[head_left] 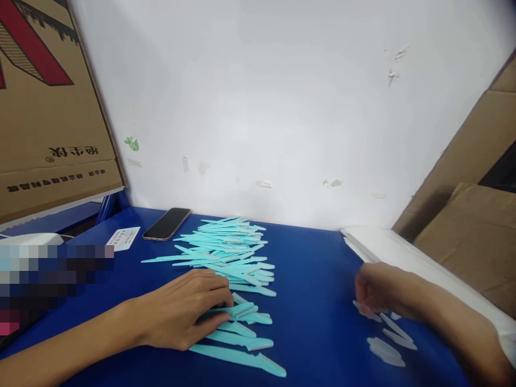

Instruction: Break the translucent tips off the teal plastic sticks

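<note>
A heap of thin light-blue plastic sticks (229, 247) lies on the blue table (314, 279), with a few more in a loose row nearer me (242, 341). My left hand (185, 309) rests palm down on this near row, its fingers closed around some of the sticks. At the right, my right hand (377, 290) is curled over several small clear plastic pieces (387, 344). Its fingertips pinch at one of them, though what is inside the fingers is hidden.
A dark phone (166, 223) and a white card (123, 238) lie at the back left. A cardboard box (44, 102) stands at the left, more cardboard (475, 215) at the right. A white ledge (387, 247) borders the table's right side. A white wall rises behind.
</note>
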The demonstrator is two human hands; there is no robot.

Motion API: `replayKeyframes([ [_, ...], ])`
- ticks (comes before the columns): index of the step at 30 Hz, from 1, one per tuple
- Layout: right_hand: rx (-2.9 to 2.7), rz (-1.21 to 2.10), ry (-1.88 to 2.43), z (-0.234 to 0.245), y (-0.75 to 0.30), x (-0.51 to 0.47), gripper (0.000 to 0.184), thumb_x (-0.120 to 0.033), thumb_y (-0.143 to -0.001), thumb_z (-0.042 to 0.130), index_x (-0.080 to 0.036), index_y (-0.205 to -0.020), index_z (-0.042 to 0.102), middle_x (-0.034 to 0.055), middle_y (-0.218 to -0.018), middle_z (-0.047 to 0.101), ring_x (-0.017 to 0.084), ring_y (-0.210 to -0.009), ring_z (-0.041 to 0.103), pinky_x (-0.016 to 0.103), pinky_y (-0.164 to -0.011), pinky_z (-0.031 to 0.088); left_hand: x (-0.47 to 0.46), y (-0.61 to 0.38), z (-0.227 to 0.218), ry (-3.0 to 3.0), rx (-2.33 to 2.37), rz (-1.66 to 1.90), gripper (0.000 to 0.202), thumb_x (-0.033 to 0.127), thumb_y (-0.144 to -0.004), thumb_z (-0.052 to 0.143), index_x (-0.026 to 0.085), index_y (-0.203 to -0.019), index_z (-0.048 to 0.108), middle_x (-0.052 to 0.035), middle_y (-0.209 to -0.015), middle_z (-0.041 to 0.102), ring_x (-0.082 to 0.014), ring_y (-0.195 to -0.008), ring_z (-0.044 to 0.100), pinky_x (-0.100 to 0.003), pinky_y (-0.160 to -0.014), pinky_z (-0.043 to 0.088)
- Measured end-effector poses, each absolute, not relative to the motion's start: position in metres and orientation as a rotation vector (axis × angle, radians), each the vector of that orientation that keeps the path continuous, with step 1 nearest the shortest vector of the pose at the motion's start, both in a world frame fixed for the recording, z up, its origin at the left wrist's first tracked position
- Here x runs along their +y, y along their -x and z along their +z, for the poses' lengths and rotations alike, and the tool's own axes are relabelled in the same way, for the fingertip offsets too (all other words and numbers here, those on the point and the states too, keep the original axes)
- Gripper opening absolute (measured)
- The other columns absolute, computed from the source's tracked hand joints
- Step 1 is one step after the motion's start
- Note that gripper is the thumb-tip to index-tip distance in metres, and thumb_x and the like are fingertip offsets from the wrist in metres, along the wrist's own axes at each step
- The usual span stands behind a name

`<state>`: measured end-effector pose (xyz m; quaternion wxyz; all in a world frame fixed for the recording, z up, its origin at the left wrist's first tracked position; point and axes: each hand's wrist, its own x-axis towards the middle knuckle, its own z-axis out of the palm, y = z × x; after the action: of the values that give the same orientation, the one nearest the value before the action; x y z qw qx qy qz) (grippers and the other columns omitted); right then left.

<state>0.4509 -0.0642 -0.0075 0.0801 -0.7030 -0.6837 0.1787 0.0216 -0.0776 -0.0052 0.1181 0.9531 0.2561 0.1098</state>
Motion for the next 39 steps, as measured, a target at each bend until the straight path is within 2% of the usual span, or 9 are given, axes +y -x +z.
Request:
replayKeyframes([
  [6, -2.268, 0.384, 1.962, 0.019, -0.414, -0.063, 0.008, -0.025, -0.087, 0.062, -0.027, -0.09, 0.069, -0.0008, -0.075, 0.074, 0.019, -0.064, 0.067, 0.027, -0.055, 0.039, -0.078, -0.022, -0.004, -2.793, 0.747, 0.348, 0.01, 0.023, -0.1, 0.053, 0.022, -0.102, 0.062, -0.0031, -0.092, 0.066, -0.0187, -0.084, 0.061, -0.029, -0.08, 0.045],
  [10, -2.267, -0.012, 1.726, 0.022, -0.378, -0.064, 0.022, -0.031, -0.101, 0.046, -0.028, -0.118, 0.06, 0.0012, -0.082, 0.075, 0.022, -0.067, 0.068, 0.029, -0.057, 0.04, -0.076, -0.022, -0.005, -2.832, 0.736, 0.361, 0.013, 0.023, -0.101, 0.052, 0.022, -0.106, 0.064, -0.0039, -0.091, 0.066, -0.019, -0.083, 0.062, -0.029, -0.08, 0.046],
  [15, -2.345, -0.097, 1.417, 0.011, -0.344, -0.071, 0.028, -0.027, -0.106, 0.038, -0.029, -0.115, 0.064, 0.0027, -0.109, 0.076, 0.023, -0.086, 0.074, 0.032, -0.071, 0.049, -0.075, -0.022, -0.004, -2.851, 0.723, 0.371, 0.017, 0.021, -0.103, 0.047, 0.021, -0.105, 0.064, -0.0037, -0.087, 0.066, -0.018, -0.078, 0.061, -0.029, -0.074, 0.045],
  [21, -2.352, -0.086, 1.219, 0.001, -0.328, -0.077, 0.036, -0.026, -0.107, 0.041, -0.029, -0.14, 0.054, 0.0042, -0.102, 0.075, 0.022, -0.086, 0.072, 0.031, -0.067, 0.05, -0.075, -0.02, -0.005, -2.842, 0.775, 0.454, 0.017, 0.022, -0.104, 0.046, 0.023, -0.109, 0.062, -0.0027, -0.091, 0.069, -0.0172, -0.079, 0.064, -0.028, -0.074, 0.046],
  [24, -2.309, 0.048, 1.13, 0.001, -0.32, -0.081, 0.028, -0.028, -0.106, 0.046, -0.03, -0.127, 0.064, 0.0031, -0.096, 0.075, 0.021, -0.086, 0.07, 0.03, -0.068, 0.049, -0.073, -0.018, -0.007, -2.847, 0.835, 0.521, 0.017, 0.023, -0.106, 0.043, 0.023, -0.113, 0.058, -0.0029, -0.092, 0.068, -0.0173, -0.079, 0.064, -0.029, -0.076, 0.047],
  [28, -2.006, 0.643, 1.107, 0.003, -0.305, -0.086, 0.01, -0.037, -0.098, 0.065, -0.028, -0.101, 0.068, -0.0024, -0.091, 0.079, 0.017, -0.08, 0.071, 0.028, -0.07, 0.049, -0.071, -0.017, -0.009, -2.87, 0.877, 0.655, 0.017, 0.023, -0.107, 0.038, 0.022, -0.115, 0.054, -0.0031, -0.092, 0.065, -0.0172, -0.076, 0.061, -0.028, -0.071, 0.045],
  [30, -1.849, 0.867, 1.102, 0.001, -0.299, -0.087, 0.02, -0.044, -0.092, 0.072, -0.025, -0.093, 0.066, -0.0028, -0.083, 0.079, 0.018, -0.075, 0.071, 0.027, -0.067, 0.048, -0.071, -0.018, -0.008, -2.88, 0.905, 0.699, 0.017, 0.023, -0.107, 0.038, 0.023, -0.118, 0.052, -0.0031, -0.094, 0.065, -0.0178, -0.079, 0.062, -0.028, -0.072, 0.046],
  [33, -1.678, 1.011, 1.086, -0.006, -0.293, -0.086, 0.03, -0.049, -0.087, 0.076, -0.023, -0.085, 0.062, 0.0012, -0.089, 0.081, 0.019, -0.076, 0.072, 0.028, -0.065, 0.046, -0.072, -0.018, -0.008, -2.89, 0.904, 0.703, 0.018, 0.023, -0.107, 0.039, 0.024, -0.121, 0.051, -0.0025, -0.096, 0.066, -0.0183, -0.082, 0.064, -0.029, -0.074, 0.047],
  [39, -1.603, 1.126, 1.03, -0.015, -0.286, -0.086, 0.031, -0.045, -0.086, 0.078, -0.022, -0.081, 0.058, 0.0037, -0.095, 0.081, 0.021, -0.085, 0.075, 0.028, -0.068, 0.049, -0.071, -0.018, -0.01, -2.91, 0.864, 0.656, 0.022, 0.022, -0.108, 0.037, 0.025, -0.125, 0.05, -0.003, -0.1, 0.065, -0.0166, -0.08, 0.063, -0.027, -0.071, 0.046],
])
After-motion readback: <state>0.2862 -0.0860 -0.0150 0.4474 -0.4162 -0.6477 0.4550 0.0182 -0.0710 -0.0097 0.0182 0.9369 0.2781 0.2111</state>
